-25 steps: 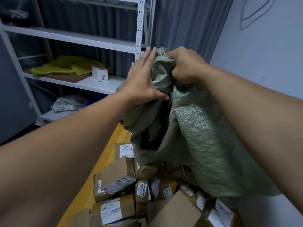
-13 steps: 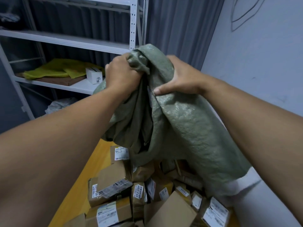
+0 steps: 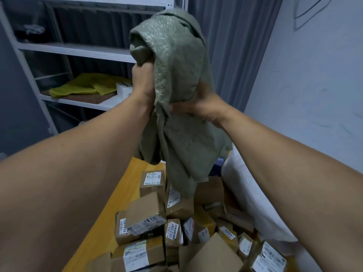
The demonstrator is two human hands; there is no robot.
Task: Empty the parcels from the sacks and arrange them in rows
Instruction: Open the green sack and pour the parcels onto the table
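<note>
As left hand [image 3: 143, 84] and right hand [image 3: 203, 107] grip, sack [image 3: 176, 54] bunched between

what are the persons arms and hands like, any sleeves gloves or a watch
Both arms are bare, with no sleeves in frame. The left hand and right hand wear no gloves, and neither wrist carries a watch or band. Rings cannot be judged: most fingers are hidden.
</note>
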